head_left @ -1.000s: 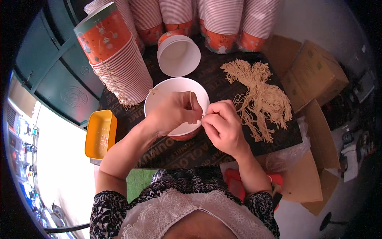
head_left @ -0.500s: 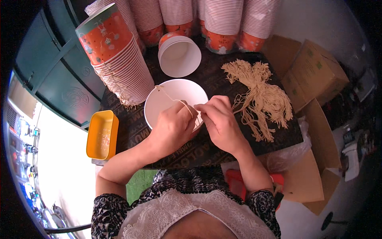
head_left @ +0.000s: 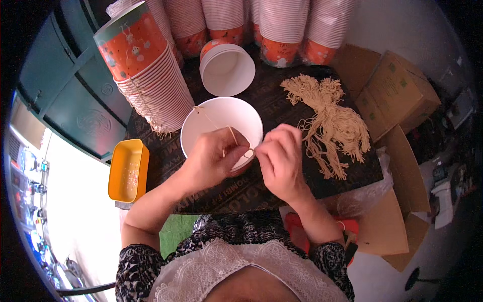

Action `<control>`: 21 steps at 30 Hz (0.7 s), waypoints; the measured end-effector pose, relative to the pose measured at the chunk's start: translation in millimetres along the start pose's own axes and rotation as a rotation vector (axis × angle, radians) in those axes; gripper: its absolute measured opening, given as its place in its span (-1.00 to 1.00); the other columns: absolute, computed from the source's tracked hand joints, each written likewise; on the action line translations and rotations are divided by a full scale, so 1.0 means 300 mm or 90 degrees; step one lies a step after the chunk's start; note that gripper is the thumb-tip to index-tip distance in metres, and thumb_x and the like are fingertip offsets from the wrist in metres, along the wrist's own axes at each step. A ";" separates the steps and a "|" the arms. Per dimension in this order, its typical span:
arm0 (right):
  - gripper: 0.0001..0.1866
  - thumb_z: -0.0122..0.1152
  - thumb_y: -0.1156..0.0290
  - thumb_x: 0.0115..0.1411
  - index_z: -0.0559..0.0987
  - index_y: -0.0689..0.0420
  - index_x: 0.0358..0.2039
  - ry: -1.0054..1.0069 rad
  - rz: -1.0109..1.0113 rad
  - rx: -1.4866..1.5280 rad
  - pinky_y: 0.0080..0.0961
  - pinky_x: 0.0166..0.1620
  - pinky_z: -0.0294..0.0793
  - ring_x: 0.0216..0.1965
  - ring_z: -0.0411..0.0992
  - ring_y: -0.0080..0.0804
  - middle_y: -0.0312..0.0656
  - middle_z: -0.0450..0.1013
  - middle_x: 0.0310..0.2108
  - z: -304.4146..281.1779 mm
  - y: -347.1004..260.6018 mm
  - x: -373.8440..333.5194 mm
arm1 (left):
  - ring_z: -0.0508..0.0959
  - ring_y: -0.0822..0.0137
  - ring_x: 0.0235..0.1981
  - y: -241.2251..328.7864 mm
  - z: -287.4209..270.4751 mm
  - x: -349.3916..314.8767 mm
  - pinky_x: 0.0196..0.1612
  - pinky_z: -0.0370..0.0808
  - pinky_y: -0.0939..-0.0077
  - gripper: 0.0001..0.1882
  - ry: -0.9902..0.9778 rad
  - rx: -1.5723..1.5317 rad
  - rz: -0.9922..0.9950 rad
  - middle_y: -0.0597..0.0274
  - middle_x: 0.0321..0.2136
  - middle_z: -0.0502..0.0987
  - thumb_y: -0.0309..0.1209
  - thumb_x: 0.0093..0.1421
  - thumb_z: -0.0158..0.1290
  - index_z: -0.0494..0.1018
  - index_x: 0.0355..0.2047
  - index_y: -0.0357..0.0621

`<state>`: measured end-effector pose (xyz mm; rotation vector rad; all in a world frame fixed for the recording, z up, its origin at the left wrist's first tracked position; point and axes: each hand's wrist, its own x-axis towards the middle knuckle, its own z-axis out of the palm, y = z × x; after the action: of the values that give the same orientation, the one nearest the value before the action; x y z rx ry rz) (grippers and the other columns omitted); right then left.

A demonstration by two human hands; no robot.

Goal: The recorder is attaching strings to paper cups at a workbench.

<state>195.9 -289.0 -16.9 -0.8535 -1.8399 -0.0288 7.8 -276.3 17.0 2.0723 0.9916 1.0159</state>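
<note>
The left hand (head_left: 214,157) pinches a beige cord (head_left: 232,133) strung across a white-lined bucket (head_left: 201,126) on a dark surface (head_left: 241,195); the right hand (head_left: 282,163), fingertips pressed together, meets it at the bucket's near-right rim. Bundled cords (head_left: 334,118) lie right of the bucket, a yellow container (head_left: 143,173) to its left.
</note>
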 end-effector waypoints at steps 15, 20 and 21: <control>-0.88 0.26 0.56 -0.06 0.50 0.17 -0.47 -0.117 -0.192 -0.030 -0.29 -0.01 0.33 -0.08 0.31 -0.19 -0.21 0.35 -0.29 -0.026 -0.033 -0.079 | 0.45 0.54 -0.65 -0.023 -0.095 0.033 -0.59 0.38 0.60 -0.84 -0.038 -0.068 -0.229 0.30 -0.63 0.49 -0.48 0.22 0.07 0.46 -0.47 -0.32; -0.84 0.26 0.61 -0.07 0.51 0.21 -0.42 -0.073 -0.120 0.038 -0.21 -0.06 0.42 -0.14 0.38 -0.10 -0.14 0.37 -0.25 0.005 -0.018 -0.058 | 0.44 0.53 -0.69 0.003 -0.140 0.079 -0.64 0.36 0.61 -0.79 -0.031 -0.075 -0.239 0.27 -0.62 0.52 -0.44 0.17 0.13 0.49 -0.53 -0.33; -0.83 0.25 0.65 -0.06 0.51 0.23 -0.40 -0.069 -0.105 0.054 -0.18 -0.07 0.44 -0.14 0.40 -0.04 -0.08 0.38 -0.19 0.002 -0.017 -0.051 | 0.44 0.53 -0.69 0.020 -0.144 0.086 -0.64 0.36 0.61 -0.79 -0.031 -0.074 -0.238 0.27 -0.62 0.52 -0.44 0.17 0.13 0.49 -0.53 -0.33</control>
<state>195.5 -300.9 -27.8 -0.6535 -1.9955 -0.0089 -15.1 -249.6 53.4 1.7249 1.2077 0.8050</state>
